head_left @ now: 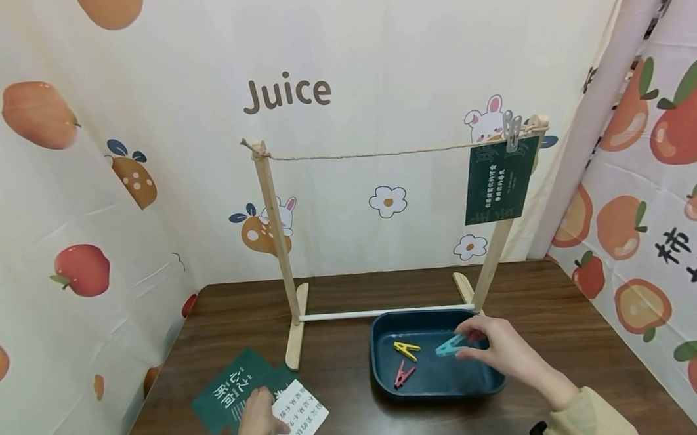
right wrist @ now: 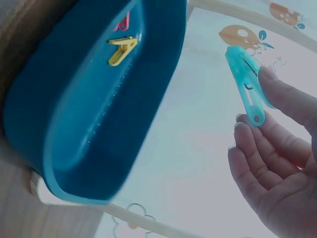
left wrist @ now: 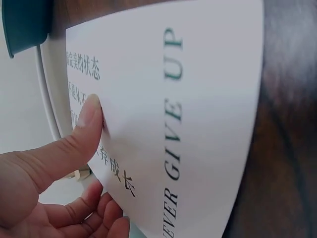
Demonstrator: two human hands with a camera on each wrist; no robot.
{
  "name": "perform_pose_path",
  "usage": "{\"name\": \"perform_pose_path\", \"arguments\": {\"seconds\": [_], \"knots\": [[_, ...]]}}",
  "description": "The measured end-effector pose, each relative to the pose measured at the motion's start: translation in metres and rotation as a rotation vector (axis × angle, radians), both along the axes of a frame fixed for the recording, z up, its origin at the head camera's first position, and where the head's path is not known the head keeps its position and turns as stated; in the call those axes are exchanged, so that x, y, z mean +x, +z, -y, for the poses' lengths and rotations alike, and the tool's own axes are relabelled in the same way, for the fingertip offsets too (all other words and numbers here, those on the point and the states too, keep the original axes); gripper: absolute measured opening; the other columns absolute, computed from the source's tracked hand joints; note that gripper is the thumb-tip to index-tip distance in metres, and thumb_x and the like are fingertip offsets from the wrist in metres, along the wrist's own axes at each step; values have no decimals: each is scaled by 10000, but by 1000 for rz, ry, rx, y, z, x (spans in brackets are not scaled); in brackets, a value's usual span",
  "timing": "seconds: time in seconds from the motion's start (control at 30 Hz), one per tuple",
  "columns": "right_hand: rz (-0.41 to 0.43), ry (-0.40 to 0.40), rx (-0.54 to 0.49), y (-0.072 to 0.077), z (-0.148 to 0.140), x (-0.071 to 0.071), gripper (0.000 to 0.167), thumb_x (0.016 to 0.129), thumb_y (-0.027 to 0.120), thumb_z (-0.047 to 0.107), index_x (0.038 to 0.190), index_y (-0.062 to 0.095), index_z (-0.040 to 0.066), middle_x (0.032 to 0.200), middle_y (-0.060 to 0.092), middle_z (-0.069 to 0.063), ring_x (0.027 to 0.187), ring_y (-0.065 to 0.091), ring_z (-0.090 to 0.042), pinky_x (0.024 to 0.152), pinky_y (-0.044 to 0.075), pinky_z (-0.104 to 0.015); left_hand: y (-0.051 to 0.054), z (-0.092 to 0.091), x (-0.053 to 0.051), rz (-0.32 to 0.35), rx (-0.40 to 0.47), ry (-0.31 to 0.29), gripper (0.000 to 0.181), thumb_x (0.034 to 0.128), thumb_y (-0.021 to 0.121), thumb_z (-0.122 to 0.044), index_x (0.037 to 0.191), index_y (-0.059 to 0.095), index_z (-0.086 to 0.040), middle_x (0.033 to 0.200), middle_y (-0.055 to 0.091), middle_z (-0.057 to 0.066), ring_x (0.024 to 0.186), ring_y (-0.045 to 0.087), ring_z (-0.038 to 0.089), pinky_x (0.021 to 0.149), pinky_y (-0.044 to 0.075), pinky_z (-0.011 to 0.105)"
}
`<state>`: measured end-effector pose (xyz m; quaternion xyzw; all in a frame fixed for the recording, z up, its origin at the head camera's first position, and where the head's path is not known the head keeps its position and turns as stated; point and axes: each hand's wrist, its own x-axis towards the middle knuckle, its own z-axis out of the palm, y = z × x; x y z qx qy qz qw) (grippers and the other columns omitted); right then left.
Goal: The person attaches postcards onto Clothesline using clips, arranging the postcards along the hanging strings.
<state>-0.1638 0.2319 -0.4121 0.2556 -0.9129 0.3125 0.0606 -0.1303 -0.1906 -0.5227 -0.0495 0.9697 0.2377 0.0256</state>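
My left hand [head_left: 255,421] grips a white card [head_left: 302,414] printed with dark characters. The left wrist view shows the thumb on top of the card, beside the words "NEVER GIVE UP", with the other fingers curled at its edge. Green cards [head_left: 233,384] lie on the table beside that hand. Over the right part of a dark blue tray [head_left: 434,389], my right hand [head_left: 506,354] pinches a light blue clothespin [head_left: 448,346] between thumb and fingers. A yellow clothespin [head_left: 407,350] and a pink clothespin [head_left: 403,374] lie in the tray.
Behind the tray stands a wooden frame [head_left: 279,241] with a string [head_left: 369,155] across its top. Near the right post, a grey clothespin [head_left: 512,132] holds a green card [head_left: 500,183] on the string. Printed curtains hang around the brown table [head_left: 241,308].
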Motion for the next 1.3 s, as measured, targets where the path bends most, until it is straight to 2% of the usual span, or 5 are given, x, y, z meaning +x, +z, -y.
{"name": "perform_pose_path", "arguments": {"seconds": [0.23, 0.63, 0.77, 1.0, 1.3], "knots": [[9, 11, 46, 19, -1, -2, 270, 691, 752, 175, 911, 625, 82, 774, 554, 82, 683, 502, -61, 605, 464, -226, 15, -1, -1, -45, 15, 8, 413, 405, 836, -30, 683, 537, 33, 659, 524, 82, 611, 521, 220, 559, 458, 366], [-25, -16, 112, 50, -7, -14, 268, 684, 757, 161, 907, 630, 86, 792, 562, 82, 707, 509, -73, 648, 478, -268, 47, -7, -6, -58, 30, -19, 259, 519, 794, -11, 606, 552, -43, 586, 532, 9, 541, 494, 136, 483, 419, 294], [-17, -27, 131, 65, -9, -19, 277, 699, 747, 155, 932, 630, 61, 811, 580, 44, 716, 501, -87, 644, 480, -260, 57, -10, -10, -98, 50, -46, 237, 536, 792, -10, 571, 562, -55, 558, 527, -5, 512, 481, 110, 460, 416, 262], [-86, -10, 189, 92, -9, -27, 262, 692, 751, 143, 907, 637, 46, 791, 585, 32, 676, 490, -96, 603, 468, -241, 74, -15, -13, -139, 66, -85, 237, 558, 797, -25, 553, 564, -71, 556, 529, -12, 491, 467, 95, 432, 388, 241], [-120, 31, 247, 122, -7, -34, 255, 695, 750, 121, 909, 642, 37, 781, 590, 17, 653, 489, -84, 582, 469, -222, 92, -30, -18, -189, 108, -56, 219, 599, 787, -47, 579, 573, -87, 574, 538, -19, 511, 485, 93, 451, 376, 252]]}}
